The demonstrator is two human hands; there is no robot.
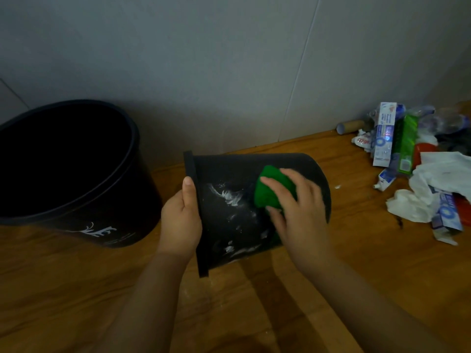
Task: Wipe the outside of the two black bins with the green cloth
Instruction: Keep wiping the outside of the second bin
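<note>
Bins are mid-clean on a wooden floor: the smaller black bin lies tipped on its side against the base of a grey wall, its rim facing left, while the larger black bin stands upright just beside it, well apart from the cloth. A person's left hand grips the rim of the tipped bin, thumb curled over the edge, and the right hand presses the green cloth flat against the bin's side, fingers spread over it rather than clenched. White smears run across the side between the two hands — the cloth sits at their right-hand end. Doing this stroke well likely means keeping a firm hold on the rim so the round body cannot roll, then drawing the cloth leftward through the smears and turning the bin to reach the underside. Room is limited: the wall lies close behind, the larger bin stands to the left, and a heap of rubbish — toothpaste boxes, tissues, bottles — lies to the right. Open floor toward the person offers the freest space for turning the bin.
</note>
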